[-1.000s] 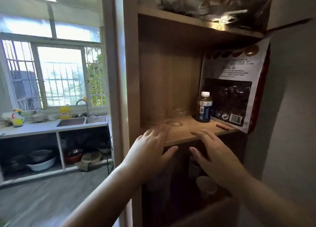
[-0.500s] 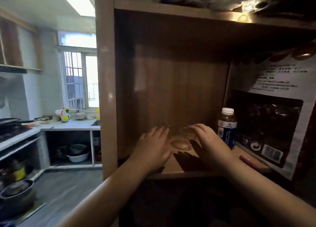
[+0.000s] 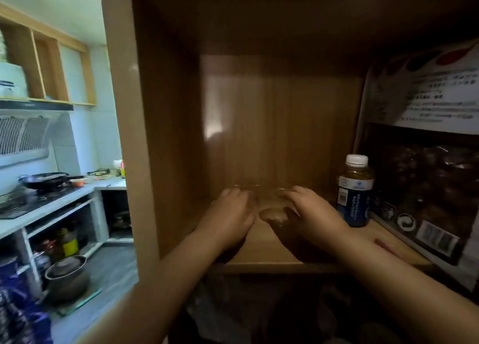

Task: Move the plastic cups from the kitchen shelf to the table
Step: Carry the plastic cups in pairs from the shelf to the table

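it was a home kitchen, lived-in and a bit cluttered. a wooden shelf unit (image 3: 145,136) stood at the front, holding a capped drink bottle (image 3: 354,192) and a large printed food bag (image 3: 425,146). to the left ran a white counter (image 3: 51,203) with a dark wok (image 3: 44,180) on a gas hob, a range hood (image 3: 23,139) above it and open wall cupboards (image 3: 46,69) higher up. pots (image 3: 66,276) and bottles sat below the counter on the grey floor.

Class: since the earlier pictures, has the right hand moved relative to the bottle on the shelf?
Yes. The right hand has moved deeper into the shelf, from its front edge to beside the bottle.
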A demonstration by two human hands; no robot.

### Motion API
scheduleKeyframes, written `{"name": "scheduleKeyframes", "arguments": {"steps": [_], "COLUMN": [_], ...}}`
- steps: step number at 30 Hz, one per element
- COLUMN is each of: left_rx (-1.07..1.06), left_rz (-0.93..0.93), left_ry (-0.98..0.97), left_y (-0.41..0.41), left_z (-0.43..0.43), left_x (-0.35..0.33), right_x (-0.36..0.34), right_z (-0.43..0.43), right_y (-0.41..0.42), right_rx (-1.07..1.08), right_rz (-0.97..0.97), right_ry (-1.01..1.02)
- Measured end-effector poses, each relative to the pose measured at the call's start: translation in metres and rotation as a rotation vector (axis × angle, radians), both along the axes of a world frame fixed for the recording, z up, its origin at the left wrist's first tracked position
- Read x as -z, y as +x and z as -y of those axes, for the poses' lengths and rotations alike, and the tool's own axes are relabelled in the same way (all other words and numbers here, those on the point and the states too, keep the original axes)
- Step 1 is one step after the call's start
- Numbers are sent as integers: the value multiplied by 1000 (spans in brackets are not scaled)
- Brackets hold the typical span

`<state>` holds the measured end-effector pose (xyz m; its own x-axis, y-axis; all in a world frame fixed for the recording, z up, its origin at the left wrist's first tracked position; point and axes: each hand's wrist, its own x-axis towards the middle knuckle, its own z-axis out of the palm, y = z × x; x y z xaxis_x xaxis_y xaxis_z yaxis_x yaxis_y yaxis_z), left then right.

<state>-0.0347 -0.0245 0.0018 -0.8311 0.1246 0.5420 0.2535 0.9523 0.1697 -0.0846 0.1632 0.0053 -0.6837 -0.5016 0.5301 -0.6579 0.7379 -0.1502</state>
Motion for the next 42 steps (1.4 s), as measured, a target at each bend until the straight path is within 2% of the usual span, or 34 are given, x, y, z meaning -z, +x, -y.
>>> {"name": "scheduleKeyframes", "arguments": {"steps": [15, 27, 34, 38, 42], "left_rx": [-16, 79, 46, -15, -105], "left_rz": [-38, -172, -232, -167, -135], "left_ry": [-11, -57, -58, -106, -71], "left_y": [14, 90, 185, 235, 295], "left_z": [-9, 9, 70, 115, 174], "left_x": [-4, -24, -42, -40, -33], "right_x": [-3, -14, -26, -28, -28], "right_z": [-12, -4, 48, 100, 177], "right_y": [19, 82, 156, 194, 235], "right_rx": [-40, -119, -272, -386, -555], "right_rz": [-75, -189, -229, -186, -163], "right_ry": [-42, -123, -134, -159, -228]}}
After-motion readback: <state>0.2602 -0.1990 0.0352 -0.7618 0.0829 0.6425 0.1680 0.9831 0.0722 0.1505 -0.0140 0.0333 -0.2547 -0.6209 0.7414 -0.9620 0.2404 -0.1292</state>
